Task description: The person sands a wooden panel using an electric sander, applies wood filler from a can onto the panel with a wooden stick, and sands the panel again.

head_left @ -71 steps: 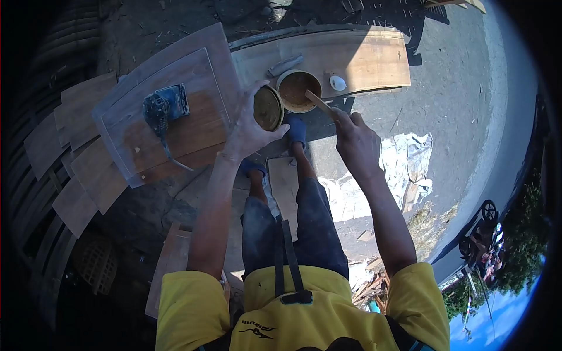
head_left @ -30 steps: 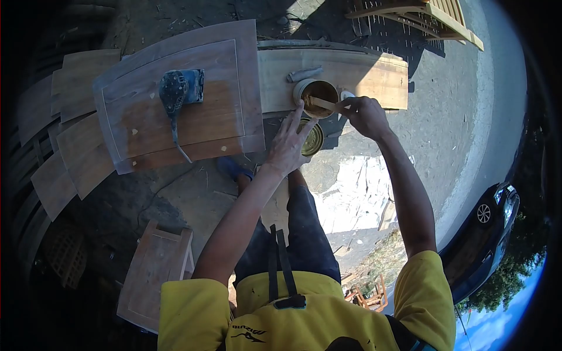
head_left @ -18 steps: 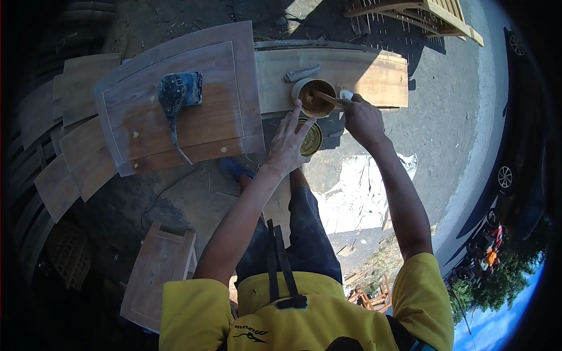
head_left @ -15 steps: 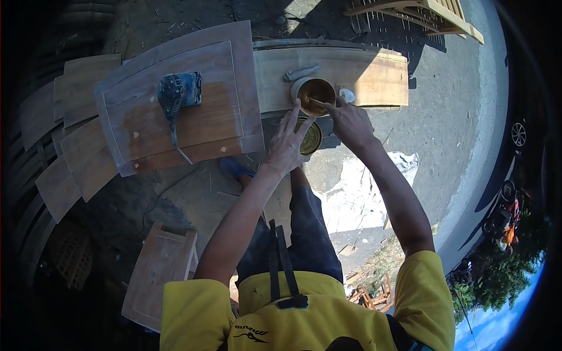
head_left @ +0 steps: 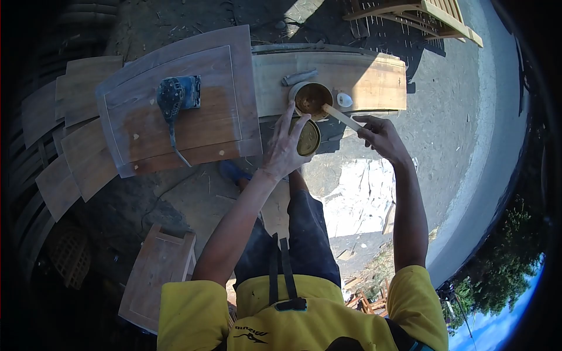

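Observation:
An open round can with brown paste inside sits at the near edge of the pale wooden board. My left hand holds a round metal lid just below the can, its fingertips at the can's rim. Pinched in my right hand is a flat wooden stick; its far end is at the can's right rim. Right of the can lies a small white object, and above the can a grey rolled piece.
On a wooden panel at the left rests a blue sander. More thin panels overlap further left. A small wooden piece of furniture stands lower left, a slatted wooden frame upper right. White sheeting lies on the ground.
The lid has moved from beside the can to below it with my left hand. The stick, steeper inside the can moments ago, has been drawn back to its right rim as my right hand moved right and down.

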`<state>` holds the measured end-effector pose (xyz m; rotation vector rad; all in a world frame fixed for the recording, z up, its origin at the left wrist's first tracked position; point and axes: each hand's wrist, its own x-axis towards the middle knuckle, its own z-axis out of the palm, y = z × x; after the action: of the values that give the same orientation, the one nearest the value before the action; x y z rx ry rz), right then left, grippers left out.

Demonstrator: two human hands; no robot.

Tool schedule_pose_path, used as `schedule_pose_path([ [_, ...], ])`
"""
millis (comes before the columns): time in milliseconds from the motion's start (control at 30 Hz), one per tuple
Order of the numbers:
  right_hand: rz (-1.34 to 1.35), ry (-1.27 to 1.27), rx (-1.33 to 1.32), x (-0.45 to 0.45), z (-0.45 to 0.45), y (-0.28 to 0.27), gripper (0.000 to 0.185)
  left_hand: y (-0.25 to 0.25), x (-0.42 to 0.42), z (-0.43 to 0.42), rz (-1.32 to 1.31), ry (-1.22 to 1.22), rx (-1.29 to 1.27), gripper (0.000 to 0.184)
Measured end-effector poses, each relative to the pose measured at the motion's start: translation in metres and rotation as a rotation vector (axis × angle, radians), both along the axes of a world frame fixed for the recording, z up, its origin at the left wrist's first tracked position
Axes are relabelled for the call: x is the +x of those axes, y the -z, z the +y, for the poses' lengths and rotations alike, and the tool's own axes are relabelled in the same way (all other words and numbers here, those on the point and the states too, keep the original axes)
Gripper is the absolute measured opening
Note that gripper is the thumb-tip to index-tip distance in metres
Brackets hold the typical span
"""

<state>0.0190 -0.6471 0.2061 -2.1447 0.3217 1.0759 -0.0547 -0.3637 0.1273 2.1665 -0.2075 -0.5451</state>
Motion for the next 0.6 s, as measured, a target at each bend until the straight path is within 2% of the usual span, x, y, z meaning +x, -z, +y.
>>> schedule_pose_path([
  [67, 0.011, 0.213, 0.095, -0.012, -0.015, -0.005, 0.036, -0.002, 0.007, -0.012, -0.155, -0.186, -0.006, 0.11],
  [200, -0.028, 0.44, 0.266, -0.039, -0.008, -0.018, 0.024, 0.015, 0.059, -0.045, -0.292, -0.158, 0.21, 0.112],
  [267, -0.066, 0.409, 0.278, -0.051, 0.0, -0.022, 0.016, 0.03, 0.071, -0.057, -0.205, -0.095, 0.351, 0.116],
  [333, -0.207, 0.39, 0.264, -0.06, 0.018, -0.028, 0.03, 0.05, 0.068, -0.073, -0.205, -0.09, 0.417, 0.122],
  [367, -0.245, 0.393, 0.244, -0.062, 0.031, -0.034, 0.038, 0.042, 0.066, -0.065, -0.239, -0.101, 0.374, 0.126],
  [467, -0.271, 0.318, 0.356, -0.064, 0.059, -0.034, 0.035, -0.004, 0.039, -0.018, -0.276, -0.137, 0.228, 0.121],
  [533, -0.229, 0.24, 0.435, -0.062, 0.104, -0.051, 0.037, -0.003, -0.01, 0.012, -0.324, -0.374, -0.072, 0.099],
  [600, -0.159, 0.135, 0.507, -0.064, 0.153, -0.061, 0.037, -0.004, -0.085, 0.065, -0.236, -0.51, 0.033, 0.075],
])
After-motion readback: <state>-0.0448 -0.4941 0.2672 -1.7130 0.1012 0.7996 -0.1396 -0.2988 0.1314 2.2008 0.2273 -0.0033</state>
